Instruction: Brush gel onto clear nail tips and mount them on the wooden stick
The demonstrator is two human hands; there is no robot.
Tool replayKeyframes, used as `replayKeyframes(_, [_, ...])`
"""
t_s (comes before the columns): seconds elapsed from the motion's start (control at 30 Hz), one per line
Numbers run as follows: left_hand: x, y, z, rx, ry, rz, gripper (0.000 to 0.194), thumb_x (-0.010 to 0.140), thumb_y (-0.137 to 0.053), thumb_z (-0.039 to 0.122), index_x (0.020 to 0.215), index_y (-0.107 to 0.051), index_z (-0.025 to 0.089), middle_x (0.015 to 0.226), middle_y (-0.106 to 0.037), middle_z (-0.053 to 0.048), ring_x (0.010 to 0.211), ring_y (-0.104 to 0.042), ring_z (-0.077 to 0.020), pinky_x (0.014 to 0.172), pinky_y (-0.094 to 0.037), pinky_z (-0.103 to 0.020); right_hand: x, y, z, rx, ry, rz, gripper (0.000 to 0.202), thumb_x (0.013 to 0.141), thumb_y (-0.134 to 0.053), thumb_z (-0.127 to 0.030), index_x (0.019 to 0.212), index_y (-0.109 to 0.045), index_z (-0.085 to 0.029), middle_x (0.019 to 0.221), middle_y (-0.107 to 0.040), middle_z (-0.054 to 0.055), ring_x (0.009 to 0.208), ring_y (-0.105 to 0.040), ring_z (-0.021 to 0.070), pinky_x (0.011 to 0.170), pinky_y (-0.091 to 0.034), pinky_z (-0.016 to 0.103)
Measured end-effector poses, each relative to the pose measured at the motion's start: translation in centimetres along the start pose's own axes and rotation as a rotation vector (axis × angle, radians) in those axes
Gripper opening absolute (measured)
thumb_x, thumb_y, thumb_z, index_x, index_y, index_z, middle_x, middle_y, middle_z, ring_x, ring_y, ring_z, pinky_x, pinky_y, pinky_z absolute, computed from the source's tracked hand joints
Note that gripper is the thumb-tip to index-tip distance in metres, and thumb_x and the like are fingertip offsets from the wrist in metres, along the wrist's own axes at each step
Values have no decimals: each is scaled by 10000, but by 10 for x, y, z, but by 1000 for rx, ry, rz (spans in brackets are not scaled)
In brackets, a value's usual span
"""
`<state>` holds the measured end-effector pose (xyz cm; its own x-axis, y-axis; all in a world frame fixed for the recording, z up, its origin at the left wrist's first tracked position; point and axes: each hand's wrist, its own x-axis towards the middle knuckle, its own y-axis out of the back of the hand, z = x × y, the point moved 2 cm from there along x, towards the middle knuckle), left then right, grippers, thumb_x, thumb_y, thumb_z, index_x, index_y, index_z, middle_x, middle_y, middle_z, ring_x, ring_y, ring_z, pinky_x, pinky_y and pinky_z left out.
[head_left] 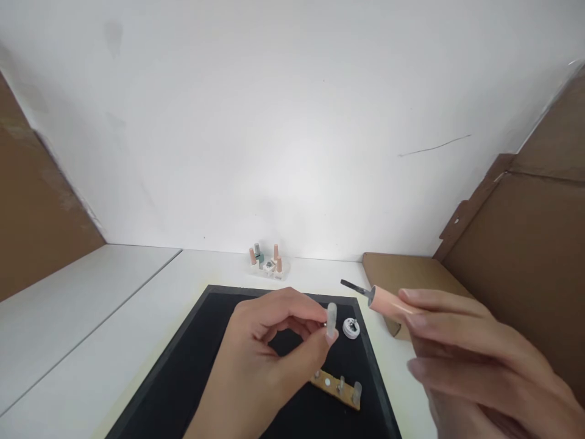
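My left hand (pixel 274 347) pinches a clear, whitish false nail (pixel 331 320) between thumb and fingertips, above a black mat. In my right hand (pixel 484 353) is a nail polish brush (pixel 388 302) with a peach cap; its dark bristles point left toward the false nail, apart from it. Under the left hand, partly hidden, lies a wooden strip (pixel 345 393) with several small stands, some bearing clear nail tips. Beyond the fingers a small round white container (pixel 351 328) with dark bits in it sits on the mat.
The black mat (pixel 214 317) with a grey border lies on the white table (pixel 150 292). At the back, a clear organizer (pixel 274 274) holds several polish bottles with peach or grey caps. A flat cardboard box (pixel 402 271) lies at right; cardboard panels stand on both sides before a white wall.
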<state>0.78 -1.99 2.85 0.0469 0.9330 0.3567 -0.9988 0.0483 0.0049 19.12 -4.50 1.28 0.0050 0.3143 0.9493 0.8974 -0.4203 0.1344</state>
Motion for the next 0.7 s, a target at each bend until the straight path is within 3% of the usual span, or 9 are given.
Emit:
replayKeyframes(0.1, [0,0,-1,20,-50,7,213,714,-679,36,648,-756,224,629,-696,44,583,-641,-97,572,-523,-147,5,-3,1,7,10,140,265,760,-673,27,791,-734,-229,1042,-756,-21,939,-719,212,834,-612,372])
replayKeyframes(0.23, [1,-1,-4,41,-73,22,208,724,-664,30,655,-741,210,631,-686,43,573,-640,-94,557,-517,-138,5,-9,-5,66,-156,238,318,782,-637,56,809,-749,-240,928,-754,-8,889,-696,185,696,-562,323])
replayKeyframes(0.37, [0,-2,-8,86,-75,64,179,732,-680,44,700,-752,205,670,-738,32,600,-669,-104,562,-519,-141,3,-8,-6,130,-260,199,302,833,-625,25,867,-758,-244,957,-734,10,938,-698,175,661,-566,261])
replayKeyframes(0.5, [1,-1,-12,89,-105,71,156,746,-692,62,703,-747,201,696,-753,26,604,-679,-105,551,-525,-144,5,-6,2,203,-319,110,282,857,-621,1,955,-747,-232,1001,-733,29,1022,-691,163,745,-599,208])
replayKeyframes(0.6, [4,2,-15,126,-154,26,153,740,-708,52,703,-724,200,689,-730,35,596,-672,-97,535,-520,-135,6,-8,4,202,-363,42,238,872,-641,-41,963,-745,-235,995,-742,27,916,-700,137,706,-595,180])
replayKeyframes(0.7, [6,5,-20,154,-202,4,166,729,-724,40,713,-719,205,686,-714,45,598,-667,-88,550,-523,-128,5,-12,0,145,-460,84,154,907,-653,-160,958,-745,-273,852,-719,-10,738,-655,107,640,-560,177])
